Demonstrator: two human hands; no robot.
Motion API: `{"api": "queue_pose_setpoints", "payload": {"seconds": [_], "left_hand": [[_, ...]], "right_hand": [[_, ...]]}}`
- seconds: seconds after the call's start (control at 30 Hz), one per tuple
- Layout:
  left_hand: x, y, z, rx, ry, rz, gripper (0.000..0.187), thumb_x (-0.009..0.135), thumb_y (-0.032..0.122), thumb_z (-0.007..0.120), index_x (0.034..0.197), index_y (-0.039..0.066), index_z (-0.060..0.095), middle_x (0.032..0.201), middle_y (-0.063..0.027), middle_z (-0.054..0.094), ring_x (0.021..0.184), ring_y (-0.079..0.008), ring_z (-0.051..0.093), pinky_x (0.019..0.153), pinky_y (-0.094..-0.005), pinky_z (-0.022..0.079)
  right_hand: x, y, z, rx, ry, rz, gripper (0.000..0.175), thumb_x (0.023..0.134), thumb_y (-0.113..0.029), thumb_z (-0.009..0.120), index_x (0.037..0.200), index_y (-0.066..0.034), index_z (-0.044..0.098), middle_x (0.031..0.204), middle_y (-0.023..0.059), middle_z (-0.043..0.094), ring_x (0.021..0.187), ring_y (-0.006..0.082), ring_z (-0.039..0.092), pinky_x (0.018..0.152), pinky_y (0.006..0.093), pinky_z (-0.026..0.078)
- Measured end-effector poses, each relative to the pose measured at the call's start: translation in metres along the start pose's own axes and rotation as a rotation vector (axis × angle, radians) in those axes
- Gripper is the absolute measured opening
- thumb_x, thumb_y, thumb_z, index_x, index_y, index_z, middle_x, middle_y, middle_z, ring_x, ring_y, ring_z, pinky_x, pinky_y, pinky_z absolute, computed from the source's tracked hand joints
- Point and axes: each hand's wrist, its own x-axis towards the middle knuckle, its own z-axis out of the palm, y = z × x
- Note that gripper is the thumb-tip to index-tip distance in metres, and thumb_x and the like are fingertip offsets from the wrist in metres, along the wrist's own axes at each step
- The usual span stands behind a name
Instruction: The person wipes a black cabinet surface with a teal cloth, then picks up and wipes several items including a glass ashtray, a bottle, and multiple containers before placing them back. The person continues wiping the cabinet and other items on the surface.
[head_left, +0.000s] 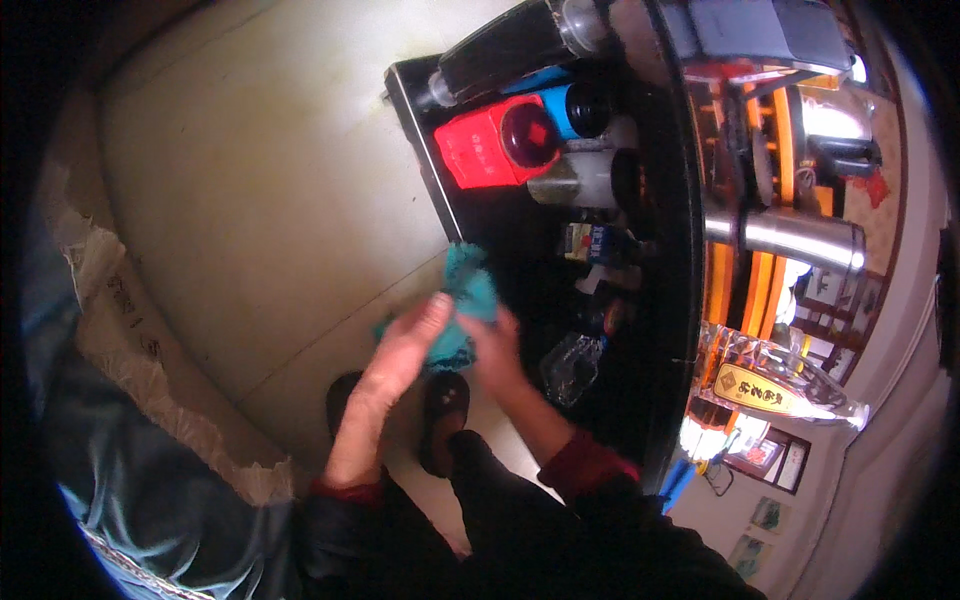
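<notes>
Both of my hands grip a teal cloth (472, 289), bunched between them above the floor. My left hand (409, 330) has its thumb along the near side of the cloth. My right hand (491, 341), slightly blurred, pinches it from the other side, close to a low black shelf (517, 247). One end of the cloth reaches up beside the shelf's front edge, and another fold hangs below my fingers. How the fingers sit behind the cloth is hidden.
On the shelf stand a red box (480, 146), a round dark-lidded container (531, 135), a blue canister (559, 109), a jar (577, 178) and a clear plastic container (574, 367). Above are a steel flask (795, 236) and a glass bottle (780, 382). Torn brown covering (165, 360) edges the left side.
</notes>
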Motion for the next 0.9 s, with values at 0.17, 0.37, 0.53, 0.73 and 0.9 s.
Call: {"api": "queue_pose_setpoints", "payload": {"seconds": [0.17, 0.37, 0.53, 0.73, 0.9], "left_hand": [[0.010, 0.000, -0.020, -0.244, 0.281, 0.149, 0.061, 0.095, 0.052, 0.052, 0.132, 0.003, 0.055, 0.128, -0.0150, 0.060, 0.117, -0.0259, 0.058, 0.099, -0.0404, 0.044], [0.014, -0.011, -0.018, -0.124, 0.196, 0.109, 0.054, 0.096, 0.047, 0.051, 0.128, 0.004, 0.058, 0.117, -0.0140, 0.066, 0.104, -0.0228, 0.065, 0.092, -0.0354, 0.048], [0.013, -0.006, -0.022, -0.201, 0.290, 0.110, 0.047, 0.096, 0.041, 0.051, 0.123, 0.003, 0.060, 0.112, -0.0144, 0.069, 0.097, -0.0222, 0.067, 0.087, -0.0338, 0.050], [0.015, -0.010, -0.022, -0.215, 0.322, 0.076, 0.042, 0.096, 0.038, 0.053, 0.117, 0.003, 0.064, 0.106, -0.0128, 0.070, 0.094, -0.0204, 0.068, 0.084, -0.0331, 0.050], [0.015, -0.013, -0.024, -0.221, 0.345, 0.066, 0.041, 0.097, 0.036, 0.056, 0.118, 0.003, 0.064, 0.104, -0.0109, 0.071, 0.092, -0.0183, 0.068, 0.082, -0.0314, 0.051]], "right_hand": [[0.075, -0.037, -0.062, -0.360, 0.390, -0.577, 0.038, 0.086, -0.008, 0.067, 0.122, 0.0008, 0.058, 0.118, 0.0140, 0.064, 0.106, 0.0245, 0.060, 0.097, 0.0386, 0.046], [0.113, 0.003, -0.091, -1.211, -0.004, -0.559, 0.071, 0.095, -0.035, 0.057, 0.149, 0.0009, 0.028, 0.153, 0.0291, 0.026, 0.142, 0.0457, 0.025, 0.116, 0.0480, 0.025], [0.028, 0.082, -0.103, -1.244, 0.188, -0.431, 0.067, 0.094, -0.032, 0.058, 0.144, 0.0038, 0.034, 0.150, 0.0314, 0.029, 0.138, 0.0493, 0.027, 0.115, 0.0520, 0.025], [-0.009, 0.077, -0.064, -1.335, 0.129, -0.510, 0.064, 0.088, -0.025, 0.065, 0.143, -0.0047, 0.039, 0.146, 0.0275, 0.033, 0.132, 0.0524, 0.033, 0.110, 0.0603, 0.029], [0.069, 0.012, -0.005, -1.382, 0.056, -0.846, 0.056, 0.086, -0.017, 0.064, 0.140, -0.0173, 0.047, 0.146, 0.0160, 0.036, 0.132, 0.0496, 0.034, 0.105, 0.0588, 0.036]]}}
